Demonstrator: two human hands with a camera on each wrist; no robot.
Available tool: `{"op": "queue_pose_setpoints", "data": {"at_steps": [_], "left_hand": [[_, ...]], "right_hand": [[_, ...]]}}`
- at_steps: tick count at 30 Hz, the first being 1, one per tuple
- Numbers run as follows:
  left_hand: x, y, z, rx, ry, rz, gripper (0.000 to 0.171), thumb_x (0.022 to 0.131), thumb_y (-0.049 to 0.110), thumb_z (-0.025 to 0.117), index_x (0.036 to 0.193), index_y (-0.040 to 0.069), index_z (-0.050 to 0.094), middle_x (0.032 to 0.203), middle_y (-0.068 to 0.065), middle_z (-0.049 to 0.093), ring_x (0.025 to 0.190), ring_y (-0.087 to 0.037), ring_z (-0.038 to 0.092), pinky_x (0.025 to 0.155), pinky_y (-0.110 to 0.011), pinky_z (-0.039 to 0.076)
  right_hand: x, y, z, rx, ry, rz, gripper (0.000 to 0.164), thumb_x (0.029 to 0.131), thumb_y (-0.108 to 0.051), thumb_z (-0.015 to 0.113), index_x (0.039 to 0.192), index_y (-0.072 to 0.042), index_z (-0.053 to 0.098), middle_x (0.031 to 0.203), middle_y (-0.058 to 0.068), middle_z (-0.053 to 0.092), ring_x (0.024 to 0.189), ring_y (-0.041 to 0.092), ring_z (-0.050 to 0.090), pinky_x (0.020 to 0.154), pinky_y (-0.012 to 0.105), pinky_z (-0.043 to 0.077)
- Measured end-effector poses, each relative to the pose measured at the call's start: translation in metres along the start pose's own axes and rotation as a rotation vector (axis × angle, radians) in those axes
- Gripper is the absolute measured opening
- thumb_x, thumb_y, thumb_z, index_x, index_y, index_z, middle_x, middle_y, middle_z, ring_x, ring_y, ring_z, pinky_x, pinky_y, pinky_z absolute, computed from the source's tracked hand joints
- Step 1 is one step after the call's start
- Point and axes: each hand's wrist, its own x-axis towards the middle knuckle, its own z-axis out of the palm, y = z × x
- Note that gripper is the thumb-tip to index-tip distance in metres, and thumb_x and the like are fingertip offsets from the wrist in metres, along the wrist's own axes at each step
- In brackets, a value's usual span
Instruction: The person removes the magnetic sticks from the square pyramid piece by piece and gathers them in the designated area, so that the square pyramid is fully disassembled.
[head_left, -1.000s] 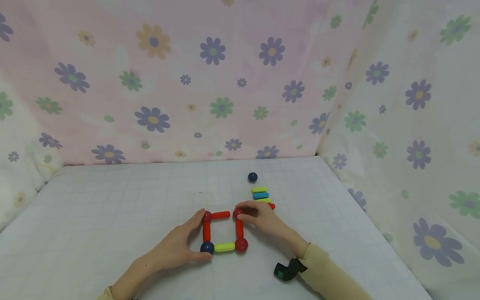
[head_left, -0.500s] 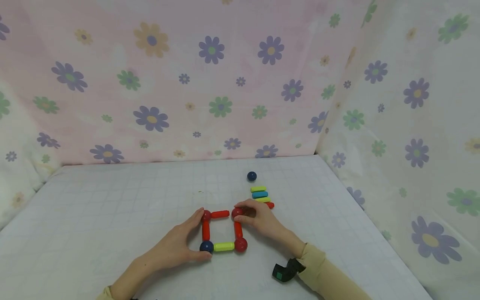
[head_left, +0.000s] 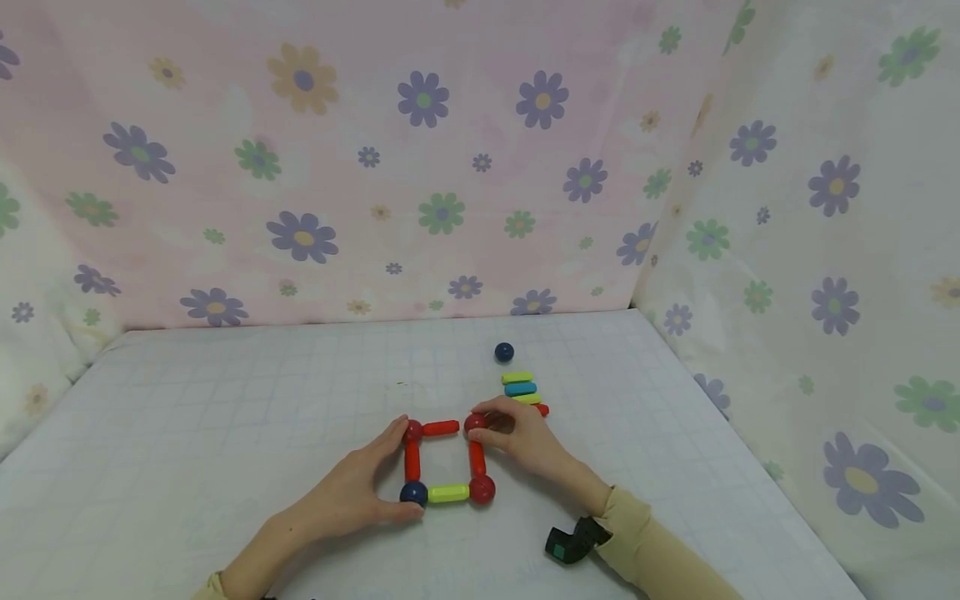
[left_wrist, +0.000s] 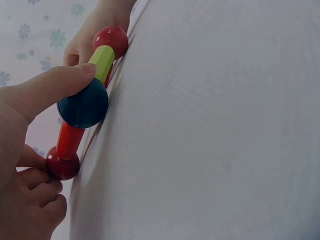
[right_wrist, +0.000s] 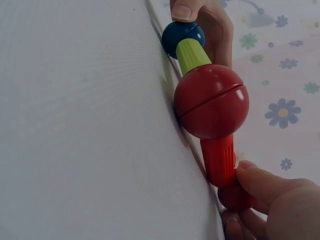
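On the table lies a nearly square frame of magnetic rods and balls. Its near side is a yellow-green rod [head_left: 448, 493] between a dark blue ball [head_left: 413, 492] and a red ball [head_left: 482, 490]. Red rods run back from both to two far red balls. A far red rod [head_left: 441, 427] joins the left one; a small gap parts its free end from the far right red ball [head_left: 476, 425]. My left hand [head_left: 352, 492] spans the left side, thumb on the blue ball, fingers at the far left red ball [left_wrist: 63, 163]. My right hand [head_left: 528, 437] pinches the far right ball.
Beyond my right hand, several loose rods lie in a row: yellow-green, a blue rod [head_left: 521, 389], and a red one partly hidden. A loose dark blue ball [head_left: 505, 352] sits farther back. Flowered curtains [head_left: 375, 167] enclose the table [head_left: 225, 417] at the back and sides.
Both hands keep their places on the frame. The view shifts very slightly; the gap at the far side looks about the same.
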Motion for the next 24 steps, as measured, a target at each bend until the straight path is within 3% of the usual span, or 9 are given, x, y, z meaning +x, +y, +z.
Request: {"op": "queue_pose_setpoints", "data": {"at_steps": [9,16,24], "left_hand": [[0.001,-0.003,0.001,0.005,-0.001,0.008,0.114,0.071,0.056,0.084,0.16,0.016,0.025,0.166,0.002,0.024,0.151,-0.027,0.028,0.116,-0.061,0.031],[0.001,-0.003,0.001,0.012,-0.001,0.006,0.113,0.071,0.056,0.084,0.16,0.017,0.026,0.166,0.003,0.025,0.151,-0.027,0.028,0.115,-0.061,0.031],[0.001,-0.002,0.002,0.0,-0.004,0.0,0.113,0.071,0.055,0.085,0.16,0.017,0.026,0.165,0.002,0.026,0.151,-0.028,0.028,0.115,-0.061,0.032]], "right_hand": [[-0.001,-0.005,-0.001,0.073,0.036,0.004,0.039,0.089,-0.021,0.076,0.126,-0.013,0.066,0.113,0.0,0.07,0.104,0.019,0.065,0.091,0.028,0.055],[0.0,-0.007,-0.004,0.074,0.017,0.022,0.038,0.09,-0.026,0.076,0.125,-0.016,0.066,0.113,-0.002,0.07,0.105,0.017,0.065,0.091,0.022,0.054],[0.009,-0.006,-0.011,0.037,0.067,-0.036,0.041,0.089,-0.024,0.077,0.126,-0.01,0.068,0.11,-0.001,0.07,0.099,0.016,0.066,0.088,0.024,0.056]]}}
